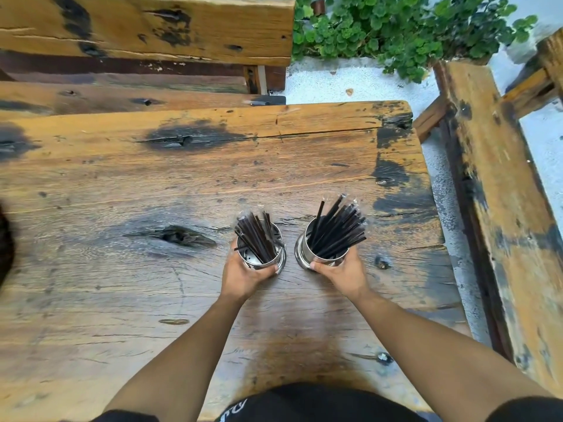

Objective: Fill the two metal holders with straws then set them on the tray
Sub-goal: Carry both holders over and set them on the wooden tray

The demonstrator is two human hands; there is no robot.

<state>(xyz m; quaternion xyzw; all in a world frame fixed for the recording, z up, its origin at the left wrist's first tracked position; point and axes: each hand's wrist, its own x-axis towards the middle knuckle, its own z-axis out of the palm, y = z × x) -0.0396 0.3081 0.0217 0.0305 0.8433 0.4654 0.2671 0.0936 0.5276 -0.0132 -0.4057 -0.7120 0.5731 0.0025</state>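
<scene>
Two shiny metal holders stand side by side on the wooden table (152,269), each packed with black straws in clear wrappers. My left hand (243,277) is wrapped around the near side of the left holder (278,258), whose straws (256,236) lean slightly left. My right hand (345,274) grips the near side of the right holder (301,248); its straws (338,226) fan up and to the right. No tray is in view.
The table's right edge (438,239) lies close to the right holder. A wooden bench (499,208) runs along the right, another bench (146,28) sits beyond the far edge. Green plants (396,28) grow over pale gravel at the back right.
</scene>
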